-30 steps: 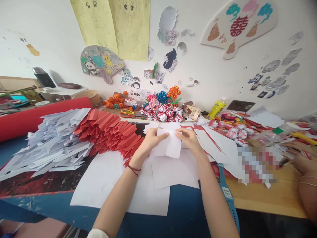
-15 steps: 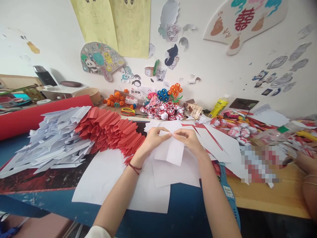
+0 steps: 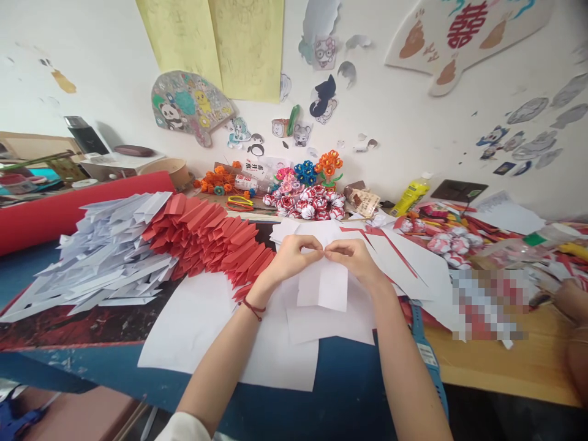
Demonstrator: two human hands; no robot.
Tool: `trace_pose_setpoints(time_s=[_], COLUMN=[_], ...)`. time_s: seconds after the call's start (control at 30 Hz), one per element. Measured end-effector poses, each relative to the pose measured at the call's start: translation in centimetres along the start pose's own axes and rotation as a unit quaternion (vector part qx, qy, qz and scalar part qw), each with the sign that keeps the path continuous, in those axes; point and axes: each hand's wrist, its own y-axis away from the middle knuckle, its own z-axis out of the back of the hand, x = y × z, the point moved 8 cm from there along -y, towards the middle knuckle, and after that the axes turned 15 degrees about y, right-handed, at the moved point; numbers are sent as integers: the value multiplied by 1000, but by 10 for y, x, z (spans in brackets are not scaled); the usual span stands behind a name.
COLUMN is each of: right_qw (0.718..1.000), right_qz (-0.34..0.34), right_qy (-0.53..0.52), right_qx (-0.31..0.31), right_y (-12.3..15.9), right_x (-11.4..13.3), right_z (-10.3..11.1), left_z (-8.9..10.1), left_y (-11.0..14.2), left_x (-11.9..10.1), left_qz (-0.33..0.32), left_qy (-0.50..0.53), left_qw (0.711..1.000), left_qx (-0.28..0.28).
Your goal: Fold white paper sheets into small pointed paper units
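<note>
My left hand [image 3: 289, 257] and my right hand [image 3: 354, 257] meet over the middle of the table, each pinching the top edge of a small folded white paper [image 3: 324, 286]. The paper hangs down between them with a vertical crease. A red string bracelet circles my left wrist. Under the paper lie larger white sheets [image 3: 220, 331] on the blue table top [image 3: 349, 386]. Just left of my left hand a row of folded red paper pieces [image 3: 209, 242] fans out, and beyond it a heap of folded white paper pieces [image 3: 108, 251].
Red-and-white paper balls [image 3: 310, 205] and paper flowers stand at the back by the wall. A red roll [image 3: 55, 211] lies at the left. A yellow glue bottle [image 3: 411, 196] and red scraps crowd the right. Another person's arm [image 3: 574, 331] rests at the right edge.
My fingertips have drawn closer together at the paper's top edge, and the paper has folded narrower. The view has shifted slightly downward.
</note>
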Motion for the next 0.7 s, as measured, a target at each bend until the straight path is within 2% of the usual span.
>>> trace_pose_setpoints(time_s=[0.23,0.7], right_qw=[999,996], right_qz=[12,-1], right_qy=[-17,-52], right_qx=[-32,-77], right_y=[0,-1], right_x=[5,1], right_z=[4,6], left_z=[2,7], left_y=[2,3], left_x=[-10,-11], left_qz=[-26,-34], left_qy=[1,-11], left_qw=[999,997], left_qx=[-31,-72])
